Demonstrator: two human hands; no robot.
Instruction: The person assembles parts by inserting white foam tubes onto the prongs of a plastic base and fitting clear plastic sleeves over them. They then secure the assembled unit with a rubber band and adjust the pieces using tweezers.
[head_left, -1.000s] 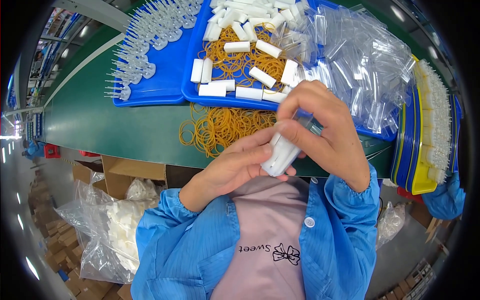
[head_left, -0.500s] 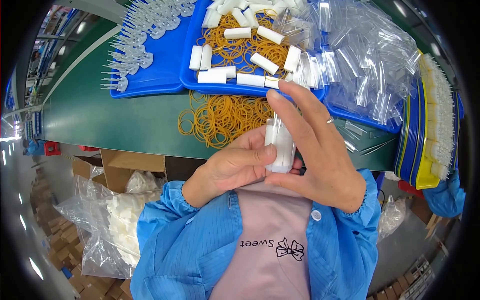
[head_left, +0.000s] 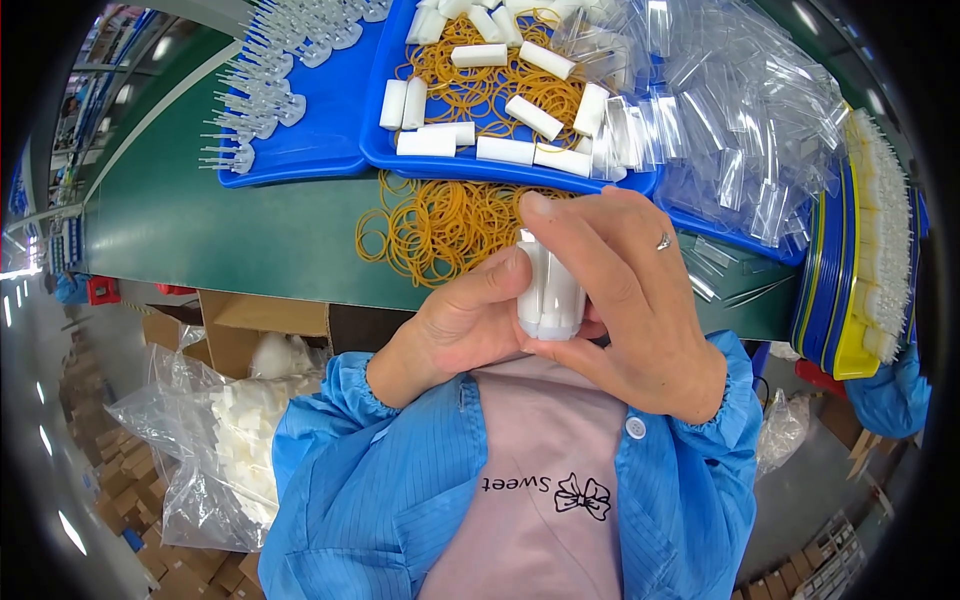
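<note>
Both hands are closed round an upright white bundle (head_left: 552,290), which looks like white blocks standing side by side with a clear plastic rim at the lower end. My left hand (head_left: 465,320) grips it from the left, thumb on its upper left edge. My right hand (head_left: 635,300) wraps it from the right, thumb at the bottom and index finger over the top. Its far side is hidden by the fingers. Just beyond my hands lies a heap of tan rubber bands (head_left: 440,225) on the green table (head_left: 220,240).
A blue tray (head_left: 400,165) beyond holds white blocks (head_left: 505,150) and more bands. Clear plastic sleeves (head_left: 740,120) pile up on the right. Far left, clear spiked parts (head_left: 270,95) sit on another blue tray (head_left: 300,170). Stacked trays (head_left: 835,300) stand at the right edge.
My right index finger has come down over the top of the bundle and my right hand curls closer round it. My left thumb has moved up along its side.
</note>
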